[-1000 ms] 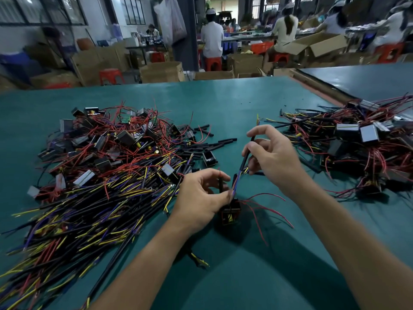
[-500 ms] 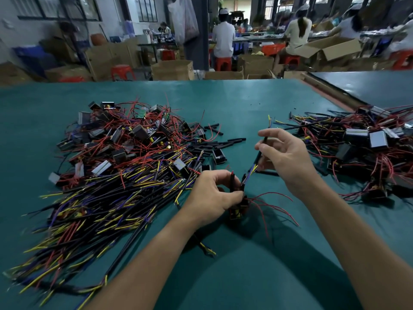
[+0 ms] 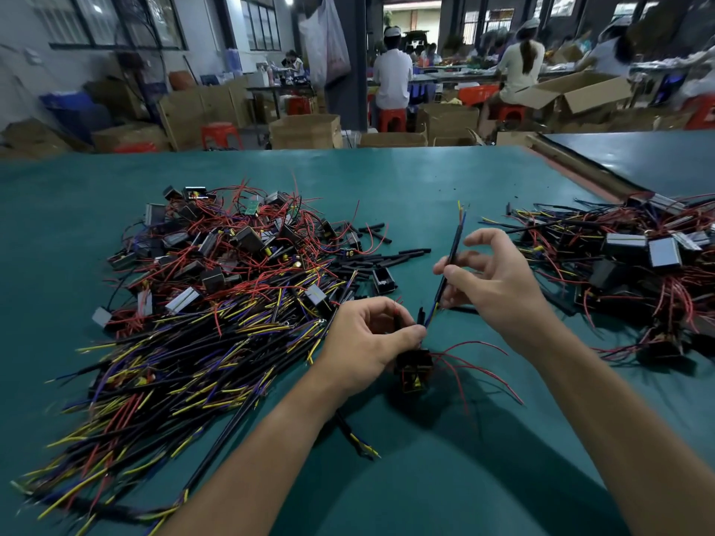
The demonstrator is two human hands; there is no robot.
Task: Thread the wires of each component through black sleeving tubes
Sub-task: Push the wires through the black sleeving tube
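Observation:
A small black component (image 3: 413, 368) with loose red wires (image 3: 479, 365) hangs just above the green table (image 3: 425, 477). My left hand (image 3: 367, 342) pinches its wires right above the body, along with a short black tube stub (image 3: 420, 315). A long black sleeving tube (image 3: 449, 265) runs up and away from there, with yellow and blue wire ends (image 3: 461, 210) sticking out of its top. My right hand (image 3: 491, 280) pinches this tube at its middle with thumb and forefinger; the other fingers are spread.
A big heap of components and sleeved wires (image 3: 201, 303) lies to the left, with loose short black tubes (image 3: 390, 257) at its right edge. Another heap of components (image 3: 626, 272) lies to the right. Cardboard boxes (image 3: 305, 131) and seated people stand beyond the table's far edge.
The sleeving tube has slid further down the wires, and more wire shows out of its top. My right hand's other fingers have spread. The camera view shifted slightly.

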